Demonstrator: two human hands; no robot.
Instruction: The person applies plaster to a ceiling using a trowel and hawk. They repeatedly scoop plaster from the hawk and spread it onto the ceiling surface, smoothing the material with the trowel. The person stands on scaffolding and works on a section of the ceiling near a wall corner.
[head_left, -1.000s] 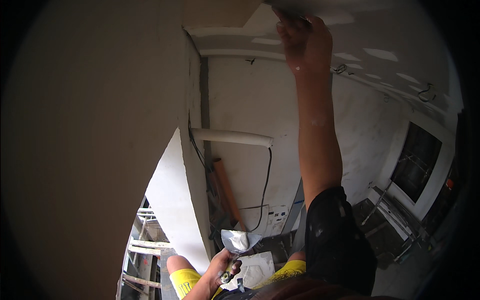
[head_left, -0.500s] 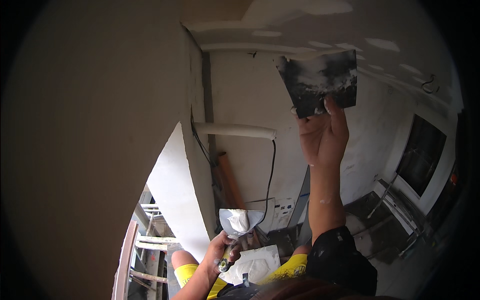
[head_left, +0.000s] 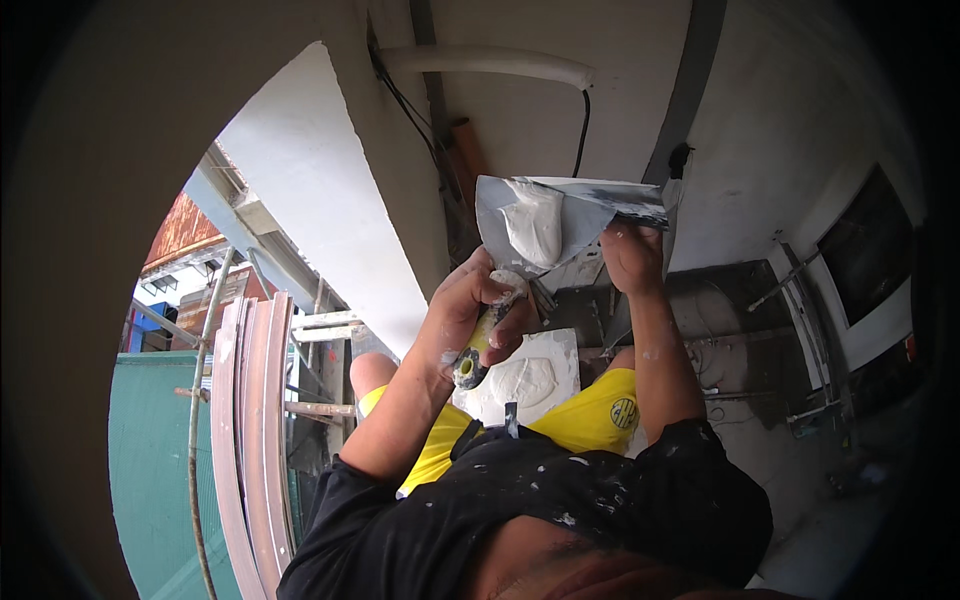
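My left hand [head_left: 475, 310] is closed round the yellow, plaster-smeared handle of a wide putty knife [head_left: 591, 228]. A thick lump of white filler [head_left: 533, 222] lies on its blade. To the right, my right hand [head_left: 634, 258] grips a thin dark spreader blade [head_left: 640, 205] from below, its face streaked with white. The two blades meet or overlap in front of me; whether they press together I cannot tell. Below them, between my knees, a pale board [head_left: 568, 352] carries a spread pool of white filler [head_left: 520, 385].
A white wrapped pipe [head_left: 490, 65] juts from the wall, with a black cable hanging from its end. An orange pipe [head_left: 467, 145] leans behind. At left, beyond the wall's edge, stand long reddish planks [head_left: 262, 400] and scaffold poles [head_left: 205, 380]. Metal frames [head_left: 805, 320] lean at right.
My right hand has come down from near the ceiling with the spreader blade, now tilted nearly edge-on. My left hand has raised the putty knife to meet it. The view has tipped downward.
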